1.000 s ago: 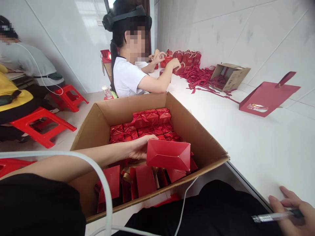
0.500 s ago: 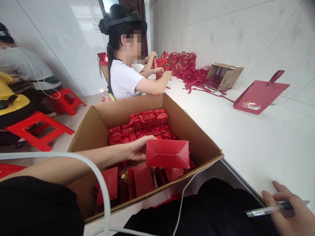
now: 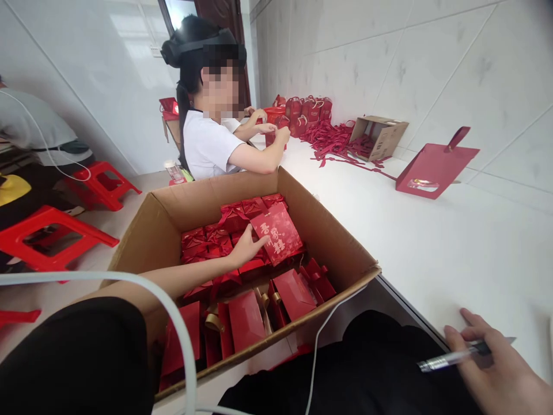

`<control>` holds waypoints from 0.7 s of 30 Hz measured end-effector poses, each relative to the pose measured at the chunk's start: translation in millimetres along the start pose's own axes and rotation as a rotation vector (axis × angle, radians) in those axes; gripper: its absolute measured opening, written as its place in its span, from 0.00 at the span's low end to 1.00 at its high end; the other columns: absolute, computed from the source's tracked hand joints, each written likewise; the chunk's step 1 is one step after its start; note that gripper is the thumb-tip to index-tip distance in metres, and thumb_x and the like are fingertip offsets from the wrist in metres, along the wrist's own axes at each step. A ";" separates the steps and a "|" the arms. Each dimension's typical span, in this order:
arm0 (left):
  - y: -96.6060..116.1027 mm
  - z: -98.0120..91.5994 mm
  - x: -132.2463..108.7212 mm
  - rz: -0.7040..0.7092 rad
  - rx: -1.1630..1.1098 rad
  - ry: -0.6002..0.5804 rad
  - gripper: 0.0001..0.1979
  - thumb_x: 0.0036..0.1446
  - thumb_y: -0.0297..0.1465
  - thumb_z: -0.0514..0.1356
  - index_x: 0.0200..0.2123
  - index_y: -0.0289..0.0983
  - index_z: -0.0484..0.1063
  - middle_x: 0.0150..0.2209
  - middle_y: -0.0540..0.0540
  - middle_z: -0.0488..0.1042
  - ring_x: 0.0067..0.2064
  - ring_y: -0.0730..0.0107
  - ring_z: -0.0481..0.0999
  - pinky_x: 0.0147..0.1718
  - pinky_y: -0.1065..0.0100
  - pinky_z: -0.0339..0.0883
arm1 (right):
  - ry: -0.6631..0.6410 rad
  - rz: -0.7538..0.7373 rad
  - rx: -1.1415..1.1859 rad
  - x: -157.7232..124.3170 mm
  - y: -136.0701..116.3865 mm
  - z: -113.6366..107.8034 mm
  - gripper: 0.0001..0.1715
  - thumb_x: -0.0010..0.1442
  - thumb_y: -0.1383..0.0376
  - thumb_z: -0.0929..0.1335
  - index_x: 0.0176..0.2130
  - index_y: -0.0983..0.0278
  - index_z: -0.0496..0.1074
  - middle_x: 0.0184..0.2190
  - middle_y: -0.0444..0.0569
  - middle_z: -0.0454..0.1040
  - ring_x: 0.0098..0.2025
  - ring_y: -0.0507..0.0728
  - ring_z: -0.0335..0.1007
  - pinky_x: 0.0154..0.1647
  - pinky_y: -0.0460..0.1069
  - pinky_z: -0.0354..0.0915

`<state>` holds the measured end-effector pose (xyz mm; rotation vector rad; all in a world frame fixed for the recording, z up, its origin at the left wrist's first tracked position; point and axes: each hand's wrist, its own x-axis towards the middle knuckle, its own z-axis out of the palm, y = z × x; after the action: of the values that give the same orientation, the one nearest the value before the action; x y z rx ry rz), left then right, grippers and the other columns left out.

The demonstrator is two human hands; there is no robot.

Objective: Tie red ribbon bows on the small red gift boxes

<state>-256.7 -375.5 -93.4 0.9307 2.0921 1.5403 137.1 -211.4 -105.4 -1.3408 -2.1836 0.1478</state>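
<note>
My left hand grips a red box, tilted, over the packed boxes in the carton at frame centre. Right hand, lower right, pinches a pen at the table edge.

A long white worktop runs along the tiled wall. Halfway down it, a flat red paper bag lies with its far edge against the wall, its handle sticking up. Further along, a small cardboard box lies tipped on its side, touching a loose heap of red ribbons. A cluster of red gift bags stands at the far end, where another person's hand rests. At the near edge, the right hand rests its fingertips on the surface, gripping a pen.
</note>
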 end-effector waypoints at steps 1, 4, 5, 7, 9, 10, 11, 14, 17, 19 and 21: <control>-12.2 4.3 1.2 0.039 0.043 -0.047 0.23 0.51 0.32 0.59 0.50 0.34 0.56 0.53 0.38 0.66 0.53 0.64 0.67 0.55 0.61 0.59 | -0.018 0.008 0.011 0.7 -2.2 -1.4 0.21 0.50 0.42 0.60 0.32 0.54 0.63 0.43 0.48 0.74 0.18 0.59 0.68 0.12 0.52 0.62; -41.1 22.9 -0.9 0.114 0.180 -0.180 0.18 0.52 0.33 0.58 0.46 0.35 0.58 0.48 0.41 0.68 0.50 0.63 0.69 0.53 0.59 0.61 | -0.075 0.023 0.057 1.7 -9.5 -5.2 0.24 0.49 0.41 0.58 0.34 0.55 0.64 0.42 0.48 0.74 0.21 0.60 0.70 0.16 0.53 0.64; -47.6 29.9 -2.1 0.130 0.223 -0.206 0.16 0.52 0.33 0.57 0.44 0.36 0.59 0.46 0.41 0.69 0.48 0.63 0.69 0.52 0.59 0.62 | -0.083 0.022 0.059 1.4 -12.3 -6.4 0.25 0.50 0.41 0.58 0.35 0.56 0.64 0.41 0.49 0.73 0.22 0.60 0.70 0.17 0.54 0.65; -56.3 41.9 -3.5 0.147 0.281 -0.236 0.14 0.52 0.33 0.57 0.41 0.36 0.60 0.42 0.43 0.69 0.45 0.63 0.69 0.49 0.60 0.63 | -0.066 0.010 0.048 0.4 -18.1 -8.6 0.26 0.52 0.42 0.56 0.37 0.57 0.65 0.39 0.49 0.73 0.23 0.60 0.71 0.19 0.54 0.66; -61.2 48.4 -2.7 0.153 0.295 -0.245 0.13 0.51 0.31 0.57 0.40 0.36 0.60 0.40 0.43 0.68 0.44 0.64 0.69 0.49 0.61 0.63 | -0.037 -0.010 0.030 -0.6 -22.9 -10.0 0.27 0.54 0.42 0.55 0.38 0.58 0.65 0.37 0.49 0.73 0.23 0.60 0.70 0.20 0.53 0.65; -63.0 49.0 -1.8 0.157 0.303 -0.247 0.12 0.51 0.31 0.56 0.40 0.36 0.60 0.40 0.44 0.67 0.44 0.64 0.68 0.49 0.61 0.62 | -0.025 -0.016 0.025 -0.9 -24.6 -10.4 0.27 0.54 0.43 0.55 0.39 0.59 0.66 0.36 0.50 0.73 0.23 0.59 0.70 0.19 0.52 0.65; -64.7 48.1 -1.2 0.159 0.313 -0.252 0.12 0.51 0.30 0.56 0.40 0.36 0.60 0.40 0.44 0.67 0.44 0.64 0.68 0.49 0.61 0.62 | -0.017 -0.019 0.023 -0.9 -25.7 -10.4 0.27 0.55 0.43 0.55 0.40 0.59 0.66 0.36 0.50 0.73 0.23 0.59 0.70 0.19 0.52 0.65; -69.9 40.2 -2.2 0.160 0.347 -0.288 0.11 0.49 0.30 0.57 0.38 0.37 0.61 0.38 0.45 0.66 0.43 0.65 0.68 0.48 0.63 0.62 | -0.015 -0.028 0.020 -0.7 -26.5 -9.3 0.26 0.55 0.44 0.56 0.38 0.59 0.66 0.39 0.50 0.73 0.24 0.58 0.70 0.20 0.52 0.65; -75.8 35.4 -7.3 0.145 0.382 -0.301 0.10 0.49 0.31 0.56 0.35 0.37 0.60 0.36 0.46 0.65 0.40 0.65 0.68 0.44 0.64 0.63 | -0.022 -0.022 0.004 -1.2 -26.5 -7.7 0.26 0.56 0.44 0.55 0.37 0.59 0.66 0.41 0.50 0.73 0.24 0.58 0.70 0.20 0.52 0.65; -80.6 36.1 -10.3 0.126 0.405 -0.290 0.09 0.49 0.32 0.56 0.34 0.38 0.59 0.36 0.46 0.65 0.40 0.65 0.68 0.43 0.64 0.63 | -0.022 -0.013 -0.010 -2.2 -27.0 -7.3 0.26 0.57 0.45 0.54 0.39 0.59 0.65 0.41 0.50 0.73 0.26 0.59 0.71 0.21 0.52 0.65; -86.6 37.2 -12.2 0.102 0.429 -0.298 0.09 0.48 0.32 0.57 0.32 0.38 0.59 0.34 0.47 0.65 0.38 0.64 0.68 0.40 0.64 0.63 | -0.022 -0.015 -0.017 -3.3 -28.0 -7.6 0.26 0.58 0.45 0.54 0.39 0.60 0.65 0.42 0.50 0.72 0.27 0.59 0.71 0.23 0.53 0.65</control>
<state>-248.7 -374.0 -188.0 1.3397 2.2131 0.9298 120.2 -229.4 -90.0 -1.3378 -2.2178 0.1387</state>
